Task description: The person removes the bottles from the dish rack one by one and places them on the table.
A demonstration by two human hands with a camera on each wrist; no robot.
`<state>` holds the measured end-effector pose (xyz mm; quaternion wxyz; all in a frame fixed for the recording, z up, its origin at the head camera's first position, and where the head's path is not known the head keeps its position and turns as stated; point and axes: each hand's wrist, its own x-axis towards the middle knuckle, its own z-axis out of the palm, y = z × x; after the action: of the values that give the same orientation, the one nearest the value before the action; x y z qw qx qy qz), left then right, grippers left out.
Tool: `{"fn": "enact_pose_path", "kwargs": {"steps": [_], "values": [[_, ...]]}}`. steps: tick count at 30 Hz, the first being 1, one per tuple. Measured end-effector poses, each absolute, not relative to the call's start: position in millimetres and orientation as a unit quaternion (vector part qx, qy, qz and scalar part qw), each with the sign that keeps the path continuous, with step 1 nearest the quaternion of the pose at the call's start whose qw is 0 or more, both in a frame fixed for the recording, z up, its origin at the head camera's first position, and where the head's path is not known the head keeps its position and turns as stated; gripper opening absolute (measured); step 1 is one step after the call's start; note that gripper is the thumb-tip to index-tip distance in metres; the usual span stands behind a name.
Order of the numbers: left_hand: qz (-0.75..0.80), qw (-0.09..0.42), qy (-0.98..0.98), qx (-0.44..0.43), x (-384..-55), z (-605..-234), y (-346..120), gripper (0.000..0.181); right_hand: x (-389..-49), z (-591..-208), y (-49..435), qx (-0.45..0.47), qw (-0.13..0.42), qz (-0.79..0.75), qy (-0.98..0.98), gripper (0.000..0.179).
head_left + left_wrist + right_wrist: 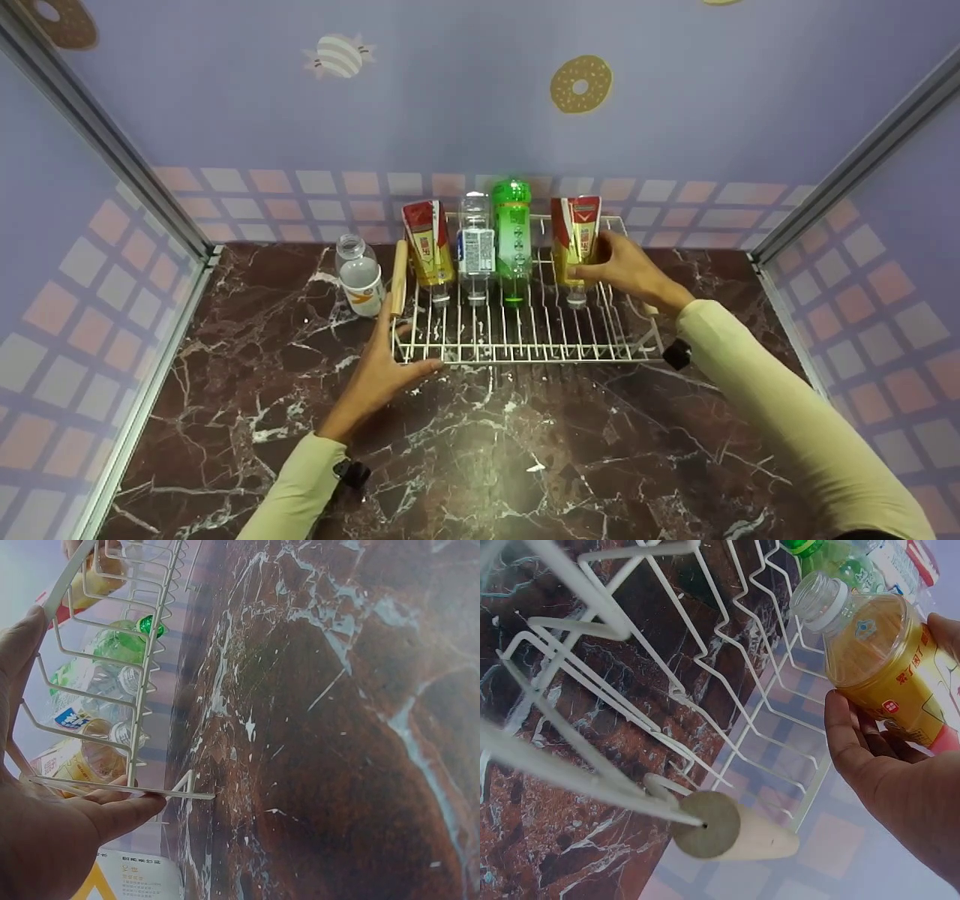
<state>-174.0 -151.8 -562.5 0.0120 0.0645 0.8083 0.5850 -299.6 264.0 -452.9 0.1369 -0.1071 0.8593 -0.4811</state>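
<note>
Ok, R hand (637, 268) fingers wrap R-end btl (576, 225); we'd best seat it gently, L hand (381, 367) (gripping rack (525, 361)) bracing.

Yellow bottle (885, 682): "累了困了". White label (142, 874): Chinese lettering, mostly illegible.

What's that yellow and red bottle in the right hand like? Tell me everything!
The clear plastic bottle with a yellow and red label is upside down: its clear, apparently uncapped neck, with a pale ring, points down. Its shoulder looks amber-tinted, and the label carries printed characters. The person's right hand grips its side. It is over the white wire rack, right of the green plastic bottle with a gap between. I can't tell whether its neck touches the rack.
</note>
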Motion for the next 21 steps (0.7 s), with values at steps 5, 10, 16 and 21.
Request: {"fn": "enact_pose_path", "kwargs": {"steps": [5, 10, 16, 21], "values": [[0.582, 0.018, 0.811, 0.059, -172, -560, -153, 0.144, -291, -449, 266, -0.114, 0.138, -0.480, 0.859, 0.073], [0.582, 0.014, 0.811, 0.062, -172, -561, -153, 0.144, -281, -448, 270, -0.128, 0.126, -0.456, 0.872, 0.076], [0.582, 0.008, 0.811, 0.067, -173, -560, -153, 0.142, -267, -445, 272, -0.157, 0.115, -0.448, 0.873, 0.075], [0.582, 0.007, 0.810, 0.066, -172, -560, -152, 0.143, -254, -442, 274, -0.148, 0.121, -0.457, 0.869, 0.079]]}}
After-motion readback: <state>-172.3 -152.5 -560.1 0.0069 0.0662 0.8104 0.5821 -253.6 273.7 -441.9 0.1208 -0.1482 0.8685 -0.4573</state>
